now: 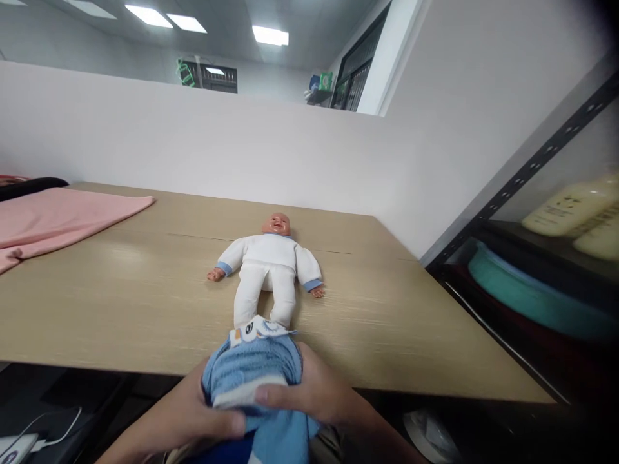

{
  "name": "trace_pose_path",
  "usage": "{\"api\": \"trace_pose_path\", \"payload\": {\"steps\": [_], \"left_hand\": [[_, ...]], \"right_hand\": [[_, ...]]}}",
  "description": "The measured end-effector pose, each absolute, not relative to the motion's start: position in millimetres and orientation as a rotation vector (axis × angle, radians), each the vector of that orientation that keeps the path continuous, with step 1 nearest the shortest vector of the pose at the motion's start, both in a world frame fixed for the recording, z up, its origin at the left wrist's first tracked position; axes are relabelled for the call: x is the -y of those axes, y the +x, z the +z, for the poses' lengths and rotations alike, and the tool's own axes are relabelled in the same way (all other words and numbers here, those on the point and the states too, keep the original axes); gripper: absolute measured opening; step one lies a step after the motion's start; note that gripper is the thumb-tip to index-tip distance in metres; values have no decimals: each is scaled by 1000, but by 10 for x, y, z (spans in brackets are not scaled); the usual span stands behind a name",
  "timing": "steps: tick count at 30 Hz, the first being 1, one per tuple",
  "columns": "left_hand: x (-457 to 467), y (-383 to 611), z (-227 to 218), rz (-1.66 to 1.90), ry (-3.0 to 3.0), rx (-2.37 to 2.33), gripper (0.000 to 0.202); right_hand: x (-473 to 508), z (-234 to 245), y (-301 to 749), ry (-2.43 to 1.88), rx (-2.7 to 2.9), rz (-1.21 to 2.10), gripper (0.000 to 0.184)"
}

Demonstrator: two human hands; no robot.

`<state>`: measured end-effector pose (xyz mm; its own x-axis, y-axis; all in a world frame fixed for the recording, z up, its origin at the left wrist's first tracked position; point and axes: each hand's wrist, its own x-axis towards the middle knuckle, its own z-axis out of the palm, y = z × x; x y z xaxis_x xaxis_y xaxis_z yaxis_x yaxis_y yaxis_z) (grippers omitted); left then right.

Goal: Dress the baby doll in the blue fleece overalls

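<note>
On its back on the wooden table lies a baby doll [271, 251] in a white top with blue cuffs and white legs, its head toward the wall. A blue fleecy garment [256, 361] with a white band and a printed white edge is bunched at the doll's feet, over the table's front edge. My left hand [206, 406] grips its left side, thumb on top. From the right, my right hand [309, 386] holds it too, its thumb across the white band. The garment hides the doll's feet; whether they are inside it I cannot tell.
A pink cloth [62, 216] lies on the left of the table [135, 303]. At the right, a dark shelf rack holds pale yellow bottles [570, 206] and a teal basin [522, 290]. A white device with a cable [19, 448] sits below the table at lower left.
</note>
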<state>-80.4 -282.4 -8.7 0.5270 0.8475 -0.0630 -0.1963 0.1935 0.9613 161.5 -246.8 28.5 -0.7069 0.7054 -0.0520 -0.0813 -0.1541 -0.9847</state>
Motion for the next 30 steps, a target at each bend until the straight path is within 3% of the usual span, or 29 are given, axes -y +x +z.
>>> {"api": "trace_pose_path", "payload": {"steps": [3, 7, 11, 16, 23, 30], "left_hand": [[2797, -865, -159, 887, 1182, -1050, 65], [2778, -895, -233, 975, 1272, -1265, 66], [2747, -871, -221, 1010, 1385, -1392, 53], [2697, -812, -232, 931, 1552, -1500, 44], [2595, -739, -429, 866, 1770, -1666, 20], [2411, -721, -505, 919, 1738, -1552, 27]], "right_hand": [[2449, 218, 1536, -888, 1672, 1538, 59], [2414, 197, 1465, -1162, 1847, 1266, 49], [2381, 240, 1421, -1308, 1985, 1035, 43], [2363, 203, 1386, -1415, 2098, 910, 55], [2331, 217, 1322, -1556, 2213, 800, 54], [2153, 201, 1337, -1460, 2187, 823, 44]]}}
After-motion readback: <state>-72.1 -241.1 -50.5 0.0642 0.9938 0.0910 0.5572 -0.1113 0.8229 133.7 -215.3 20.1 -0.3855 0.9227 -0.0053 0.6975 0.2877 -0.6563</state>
